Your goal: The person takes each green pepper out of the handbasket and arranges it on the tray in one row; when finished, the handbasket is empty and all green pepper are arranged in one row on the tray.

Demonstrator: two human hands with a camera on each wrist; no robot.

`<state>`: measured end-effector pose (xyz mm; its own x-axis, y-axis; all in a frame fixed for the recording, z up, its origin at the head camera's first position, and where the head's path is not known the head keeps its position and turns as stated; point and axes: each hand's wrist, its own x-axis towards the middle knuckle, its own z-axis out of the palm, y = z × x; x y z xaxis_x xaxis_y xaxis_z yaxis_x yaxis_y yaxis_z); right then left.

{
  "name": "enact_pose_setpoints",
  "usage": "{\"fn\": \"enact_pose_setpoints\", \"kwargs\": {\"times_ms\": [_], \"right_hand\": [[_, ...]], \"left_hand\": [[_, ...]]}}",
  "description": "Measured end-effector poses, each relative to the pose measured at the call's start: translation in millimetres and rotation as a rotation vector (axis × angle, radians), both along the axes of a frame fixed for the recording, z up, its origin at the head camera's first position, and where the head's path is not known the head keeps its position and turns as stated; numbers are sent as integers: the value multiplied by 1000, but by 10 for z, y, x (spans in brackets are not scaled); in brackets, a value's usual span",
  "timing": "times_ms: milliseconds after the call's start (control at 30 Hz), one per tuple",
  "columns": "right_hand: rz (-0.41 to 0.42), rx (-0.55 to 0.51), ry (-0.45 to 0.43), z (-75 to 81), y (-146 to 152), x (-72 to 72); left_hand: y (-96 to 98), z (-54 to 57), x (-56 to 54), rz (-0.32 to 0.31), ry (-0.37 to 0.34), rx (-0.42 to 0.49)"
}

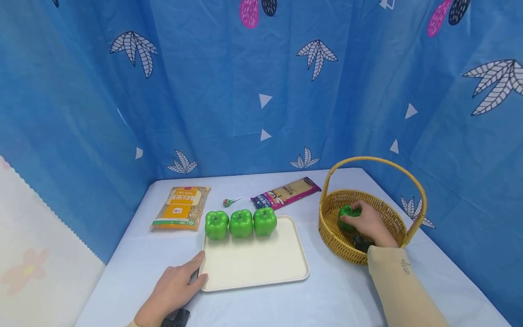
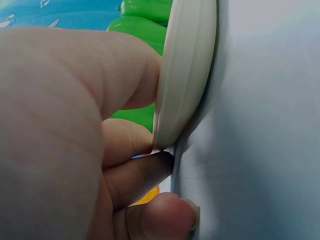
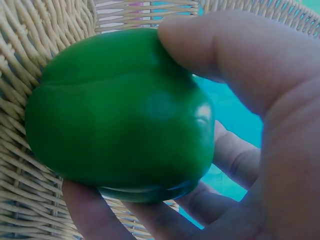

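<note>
Inside the wicker basket [image 1: 343,252], my right hand [image 1: 369,222] holds a green bell pepper [image 3: 120,110], with the thumb on one side and the fingers curled round the other. The pepper lies close to the woven wall in the right wrist view. My left hand [image 1: 175,284] grips the near left edge of a cream tray [image 1: 255,268], its thumb on the rim [image 2: 185,75] and its other fingers along and under the edge. Three more green bell peppers [image 1: 241,223] stand in a row along the tray's far side.
A bag of grain [image 1: 181,208] lies at the back left. Behind the peppers are a lollipop [image 1: 228,202] and a purple-ended food packet [image 1: 286,193]. The basket's tall handle [image 1: 369,159] arches above it at the right. A blue curtain [image 1: 229,91] hangs behind the table.
</note>
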<state>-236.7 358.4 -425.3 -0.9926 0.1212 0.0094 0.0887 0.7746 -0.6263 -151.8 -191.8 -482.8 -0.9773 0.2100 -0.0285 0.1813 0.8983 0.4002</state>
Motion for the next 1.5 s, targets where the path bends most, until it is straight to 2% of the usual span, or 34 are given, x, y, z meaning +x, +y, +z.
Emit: {"fn": "enact_pose_setpoints", "kwargs": {"times_ms": [700, 800, 933, 1067, 1167, 1300, 1500], "right_hand": [[1, -19, -7, 53, -57, 54], [5, -32, 20, 153, -89, 92], [19, -53, 64, 413, -196, 183], [47, -77, 97, 667, -425, 251], [103, -89, 121, 754, -645, 248], [207, -84, 121, 701, -944, 175], [289, -81, 71, 464, -1281, 13]], "left_hand": [[-40, -9, 4, 2, -5, -7], [-48, -25, 15, 6, -4, -11], [-59, -3, 16, 2, -9, -14], [-69, 25, 18, 4, -10, -10], [-64, 12, 24, 5, 1, -7], [-40, -14, 29, 6, 9, 2], [11, -20, 20, -7, 37, 6]]}}
